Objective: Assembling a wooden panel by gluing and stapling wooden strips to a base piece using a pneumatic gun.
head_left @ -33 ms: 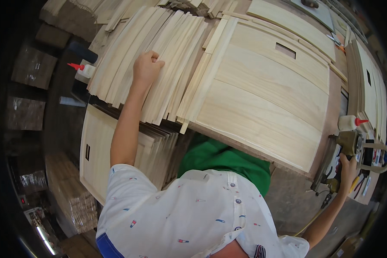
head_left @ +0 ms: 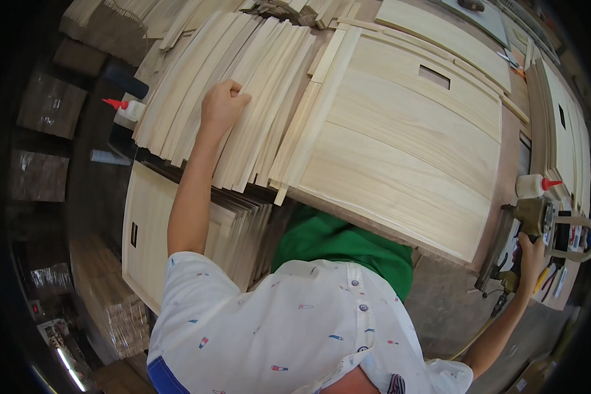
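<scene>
Nothing has shifted since the earlier frame. Our big panel (head_left: 407, 138) lies unframed mid-table; slats (head_left: 243, 98) crowd the left edge, left hand (head_left: 222, 105) curled on one; right hand (head_left: 530, 253) grips the nail gun (head_left: 535, 220) at the right edge.

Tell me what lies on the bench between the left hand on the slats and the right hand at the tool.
In the head view, a large pale wooden panel with a small rectangular cutout lies between the left hand on the thin wooden slats and the right hand gripping the nail gun.
</scene>
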A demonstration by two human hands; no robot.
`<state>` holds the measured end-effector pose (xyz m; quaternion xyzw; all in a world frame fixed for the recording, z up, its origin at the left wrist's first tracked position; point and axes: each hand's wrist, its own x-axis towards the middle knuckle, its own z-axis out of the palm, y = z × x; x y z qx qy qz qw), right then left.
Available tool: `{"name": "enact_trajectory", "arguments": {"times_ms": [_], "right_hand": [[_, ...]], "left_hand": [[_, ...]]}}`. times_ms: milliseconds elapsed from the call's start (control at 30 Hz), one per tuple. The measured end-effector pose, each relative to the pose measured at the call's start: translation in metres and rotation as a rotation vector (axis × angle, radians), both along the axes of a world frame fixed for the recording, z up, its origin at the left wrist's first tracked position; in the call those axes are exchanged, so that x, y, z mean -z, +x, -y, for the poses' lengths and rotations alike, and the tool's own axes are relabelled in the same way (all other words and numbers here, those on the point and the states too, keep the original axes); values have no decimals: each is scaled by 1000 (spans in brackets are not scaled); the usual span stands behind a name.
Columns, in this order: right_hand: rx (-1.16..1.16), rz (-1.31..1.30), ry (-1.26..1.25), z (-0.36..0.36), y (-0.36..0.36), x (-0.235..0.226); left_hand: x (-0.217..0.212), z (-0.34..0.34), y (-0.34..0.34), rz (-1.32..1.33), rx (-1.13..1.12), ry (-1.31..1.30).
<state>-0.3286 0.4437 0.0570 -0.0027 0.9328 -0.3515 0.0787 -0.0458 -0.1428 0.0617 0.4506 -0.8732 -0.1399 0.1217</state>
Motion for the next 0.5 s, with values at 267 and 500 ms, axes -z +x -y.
{"name": "enact_trajectory", "arguments": {"times_ms": [267, 500], "right_hand": [[5, 30, 13, -4, -4, 5], [2, 28, 8, -4, -2, 3]], "left_hand": [[1, -21, 52, 113, 149, -95], [-17, -38, 41, -348, 33, 641]]}}
